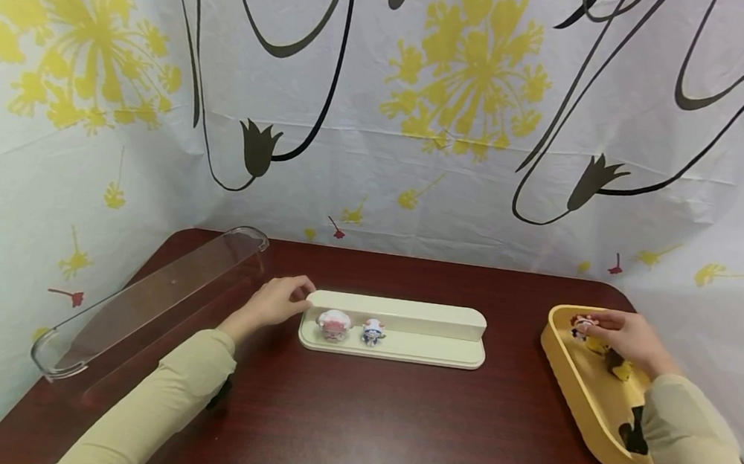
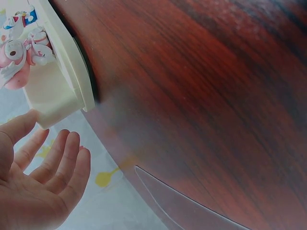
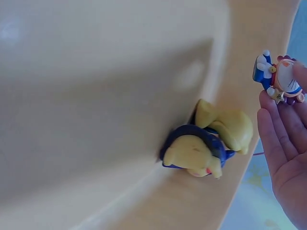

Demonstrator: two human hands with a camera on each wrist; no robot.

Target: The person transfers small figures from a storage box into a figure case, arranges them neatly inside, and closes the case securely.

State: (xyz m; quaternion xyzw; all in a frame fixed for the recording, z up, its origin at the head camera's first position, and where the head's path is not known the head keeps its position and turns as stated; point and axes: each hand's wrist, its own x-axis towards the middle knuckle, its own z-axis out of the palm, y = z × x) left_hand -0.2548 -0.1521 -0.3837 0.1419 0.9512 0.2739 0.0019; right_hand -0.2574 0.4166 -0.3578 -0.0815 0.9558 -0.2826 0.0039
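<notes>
A long cream stand (image 1: 404,316) lies mid-table with two small figurines on its ledge, a pink-and-white one (image 1: 334,325) and a blue-and-white one (image 1: 372,331). My left hand (image 1: 297,293) rests at the stand's left end; in the left wrist view the left hand (image 2: 48,133) is flat-fingered, thumb against the stand's corner (image 2: 55,103). My right hand (image 1: 597,327) reaches into a yellow tray (image 1: 566,378) and pinches a small blue, white and red figurine (image 3: 279,79) at its fingertips (image 3: 273,115). A yellow-and-blue figurine (image 3: 206,148) lies in the tray beside it.
A clear plastic cover (image 1: 150,300) lies along the table's left edge. A dark figurine (image 1: 633,436) sits at the tray's near end beside my right sleeve. A flower-print sheet hangs behind and at both sides of the dark wood table (image 1: 360,425).
</notes>
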